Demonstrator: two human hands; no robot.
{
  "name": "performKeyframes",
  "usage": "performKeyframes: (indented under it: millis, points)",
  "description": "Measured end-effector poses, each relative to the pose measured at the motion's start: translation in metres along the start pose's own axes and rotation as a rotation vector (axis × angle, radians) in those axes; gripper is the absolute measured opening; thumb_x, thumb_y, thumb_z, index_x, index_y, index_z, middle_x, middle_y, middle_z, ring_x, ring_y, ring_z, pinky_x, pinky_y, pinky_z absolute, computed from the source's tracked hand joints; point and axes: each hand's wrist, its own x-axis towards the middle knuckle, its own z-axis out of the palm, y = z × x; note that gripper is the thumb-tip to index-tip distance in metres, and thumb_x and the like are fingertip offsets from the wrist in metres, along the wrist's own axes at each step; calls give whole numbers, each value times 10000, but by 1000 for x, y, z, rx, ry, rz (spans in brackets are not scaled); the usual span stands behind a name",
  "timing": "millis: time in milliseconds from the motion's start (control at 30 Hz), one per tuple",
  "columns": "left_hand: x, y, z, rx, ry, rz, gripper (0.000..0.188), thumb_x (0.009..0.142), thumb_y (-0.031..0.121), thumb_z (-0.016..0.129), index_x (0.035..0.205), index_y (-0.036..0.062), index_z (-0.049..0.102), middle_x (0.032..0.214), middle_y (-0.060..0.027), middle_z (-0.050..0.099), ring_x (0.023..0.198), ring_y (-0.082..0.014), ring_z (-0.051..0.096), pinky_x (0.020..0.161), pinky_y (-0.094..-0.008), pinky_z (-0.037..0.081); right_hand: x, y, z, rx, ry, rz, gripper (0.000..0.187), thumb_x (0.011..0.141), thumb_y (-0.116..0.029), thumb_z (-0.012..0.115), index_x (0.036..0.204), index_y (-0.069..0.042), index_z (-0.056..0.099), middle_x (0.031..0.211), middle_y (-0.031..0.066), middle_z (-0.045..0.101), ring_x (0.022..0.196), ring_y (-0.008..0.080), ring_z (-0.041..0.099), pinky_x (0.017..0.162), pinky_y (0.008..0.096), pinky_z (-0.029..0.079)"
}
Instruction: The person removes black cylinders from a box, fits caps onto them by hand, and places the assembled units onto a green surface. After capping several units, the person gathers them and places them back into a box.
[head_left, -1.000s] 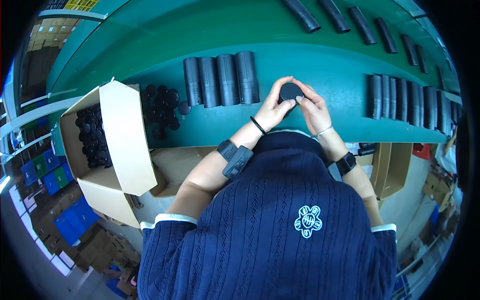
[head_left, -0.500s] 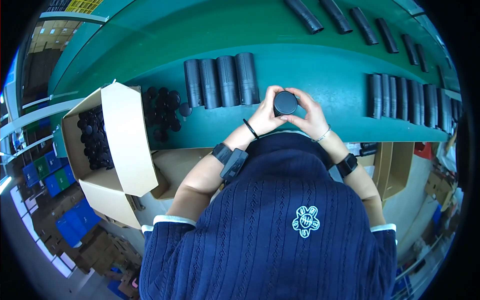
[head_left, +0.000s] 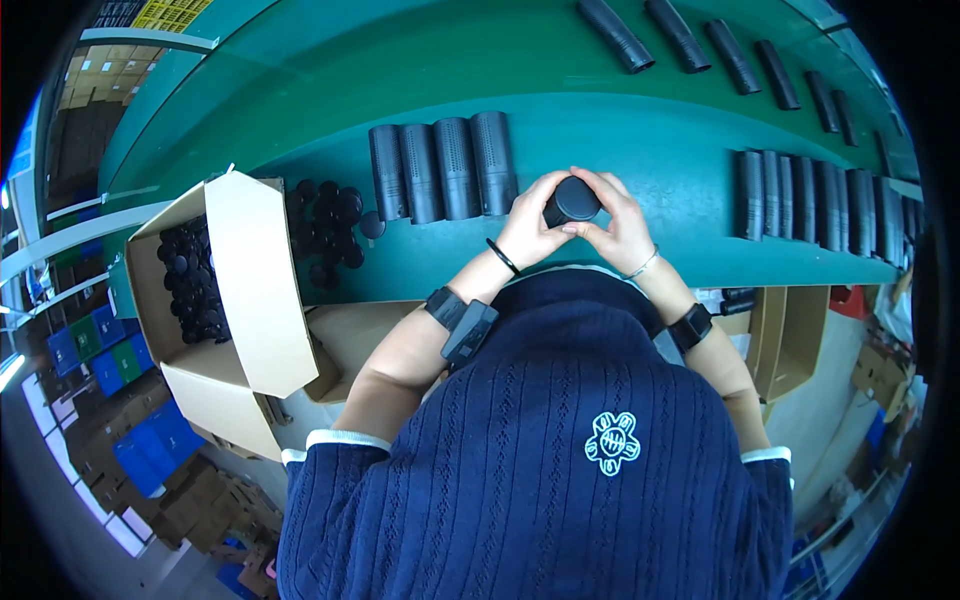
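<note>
Between my two hands is a black cylinder [head_left: 577, 200], its round capped end facing up toward me. My left hand [head_left: 533, 222] wraps the cylinder's left side. From the right, my right hand [head_left: 622, 222] curls its fingers and thumb around it. Most of the cylinder's length is hidden below its top. Several similar black cylinders [head_left: 455, 170] with perforated upper parts lie side by side just left of my hands. Loose round black caps [head_left: 325, 220] are heaped farther left on the green table [head_left: 640, 120].
An open cardboard box [head_left: 262, 285] full of black caps stands at the table's left edge. More black cylinders [head_left: 828, 200] lie in a row at the right, and others [head_left: 735, 60] are spaced along the far strip. Another cardboard box [head_left: 800, 335] sits below the right front edge.
The cylinder has tilted slightly between my hands, and my fingers have shifted around its top. The rest of the scene looks the same apart from a small shift of view.
</note>
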Motion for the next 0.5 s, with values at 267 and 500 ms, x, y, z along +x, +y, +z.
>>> performKeyframes:
  millis: [267,500]
  points:
    - [-5,-1,0,21,-3,18,674,606,121,827,1173,25,476,1106,-118,538,1049,-245,553,905,-339,451,-8,3,1,263,-49,73,729,704,-138,787,1321,-35,414,1271,118,495,1195,237,485,992,335,410]
    - [-5,6,4,38,49,35,609,638,131,802,1150,39,486,1064,-138,554,1003,-304,571,850,-361,465,-12,13,5,131,-35,86,743,681,-114,792,1317,-33,417,1315,122,482,1241,226,447,995,340,409]
